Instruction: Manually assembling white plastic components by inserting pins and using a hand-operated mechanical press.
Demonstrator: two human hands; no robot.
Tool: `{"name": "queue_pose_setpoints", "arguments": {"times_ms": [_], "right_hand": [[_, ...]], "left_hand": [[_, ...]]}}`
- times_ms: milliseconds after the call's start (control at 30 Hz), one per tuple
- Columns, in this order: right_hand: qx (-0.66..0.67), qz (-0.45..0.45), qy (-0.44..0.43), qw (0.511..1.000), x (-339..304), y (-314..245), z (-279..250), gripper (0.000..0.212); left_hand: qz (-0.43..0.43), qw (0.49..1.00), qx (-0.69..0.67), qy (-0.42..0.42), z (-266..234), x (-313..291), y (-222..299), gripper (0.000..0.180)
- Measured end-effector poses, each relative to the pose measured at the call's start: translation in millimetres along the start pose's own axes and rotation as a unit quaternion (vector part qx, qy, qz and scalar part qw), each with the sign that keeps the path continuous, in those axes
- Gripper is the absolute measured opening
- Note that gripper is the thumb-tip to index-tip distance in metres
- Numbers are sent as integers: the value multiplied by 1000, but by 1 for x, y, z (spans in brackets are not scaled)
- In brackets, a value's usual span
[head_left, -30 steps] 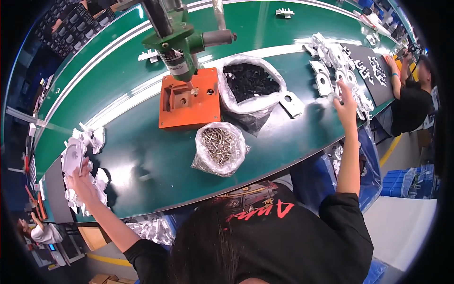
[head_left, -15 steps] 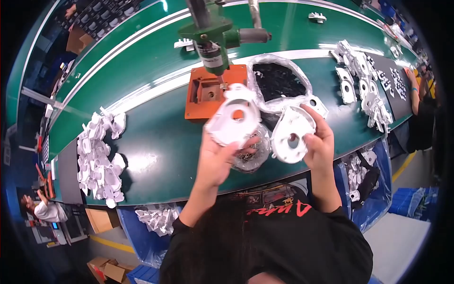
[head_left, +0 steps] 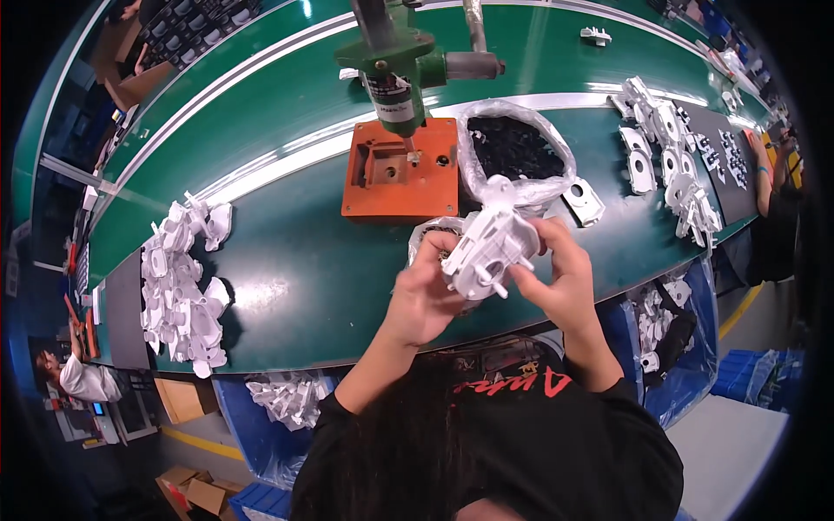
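Observation:
Two white plastic housing pieces (head_left: 491,247) are together between my hands, over the near middle of the bench; whether they are fully joined I cannot tell. My left hand (head_left: 421,295) is closed on their left side, and my right hand (head_left: 560,273) grips the right side with thumb and fingers. Pegs stick out toward me from the lower face. Partly hidden behind my left hand stands a plastic bag of small metal parts (head_left: 427,231). Just beyond the hands lies an orange fixture block (head_left: 400,207) with a recess, under a green-bodied powered driver (head_left: 395,104).
A clear bag of black parts (head_left: 512,148) stands right of the fixture, with one white housing piece (head_left: 585,202) beside it. White pieces (head_left: 178,295) pile up at left and more (head_left: 669,156) at right. Blue bins (head_left: 287,404) hang below the bench edge. Co-workers are at both sides.
The two white pieces, held apart one in each hand before, have been brought together and tilted. My right hand has moved left, my left hand slightly right and down.

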State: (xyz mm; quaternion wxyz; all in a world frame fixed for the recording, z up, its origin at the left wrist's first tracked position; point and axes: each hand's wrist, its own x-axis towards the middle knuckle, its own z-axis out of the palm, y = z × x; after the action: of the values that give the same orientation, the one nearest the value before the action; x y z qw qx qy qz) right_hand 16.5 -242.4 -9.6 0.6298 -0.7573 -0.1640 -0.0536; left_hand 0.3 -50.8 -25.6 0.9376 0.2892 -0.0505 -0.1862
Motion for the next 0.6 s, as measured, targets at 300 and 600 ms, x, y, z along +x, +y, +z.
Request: {"name": "queue_pose_setpoints", "arguments": {"times_ms": [300, 600], "right_hand": [[-62, -72, -41, 995, -3, -9, -5, 20], [516, 263, -85, 811, -11, 9, 9, 22]], "left_hand": [[53, 992, 109, -39, -2, -3, 5, 33], [120, 988, 82, 59, 1, -7, -5, 35]]}}
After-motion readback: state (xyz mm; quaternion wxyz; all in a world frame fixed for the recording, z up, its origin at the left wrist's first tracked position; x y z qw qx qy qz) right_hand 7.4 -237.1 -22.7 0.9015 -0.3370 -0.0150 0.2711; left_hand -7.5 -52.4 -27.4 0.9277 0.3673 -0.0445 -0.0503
